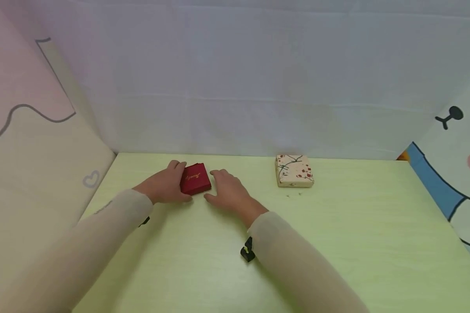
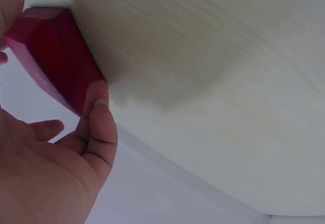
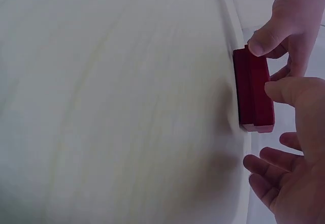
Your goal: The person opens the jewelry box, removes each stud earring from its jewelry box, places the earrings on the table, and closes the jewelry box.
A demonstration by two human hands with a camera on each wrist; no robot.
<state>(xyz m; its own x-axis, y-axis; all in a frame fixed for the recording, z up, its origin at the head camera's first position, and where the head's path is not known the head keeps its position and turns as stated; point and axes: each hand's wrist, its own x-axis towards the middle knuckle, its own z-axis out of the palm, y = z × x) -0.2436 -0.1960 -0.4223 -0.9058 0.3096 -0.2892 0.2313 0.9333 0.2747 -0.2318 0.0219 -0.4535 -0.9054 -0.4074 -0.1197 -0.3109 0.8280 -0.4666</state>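
Note:
A small red gift box [image 1: 196,179] with gold script on its lid lies toward the back left of the table. My left hand [image 1: 166,182] holds it from the left, thumb at the near side and fingers at the far side. In the left wrist view, fingertips of that hand press against the end of the red box [image 2: 66,56]. To the right of the box is my right hand [image 1: 231,193], its fingers spread and a small gap showing in the head view. The right wrist view has its thumb overlapping the side of the red box [image 3: 254,92].
A cream box [image 1: 295,171] with a red blossom and dark branch pattern sits at the back, right of both hands. The pale yellow-green table [image 1: 337,243] meets a white cloth [image 1: 258,78] behind. Printed cloths hang at the left and right sides.

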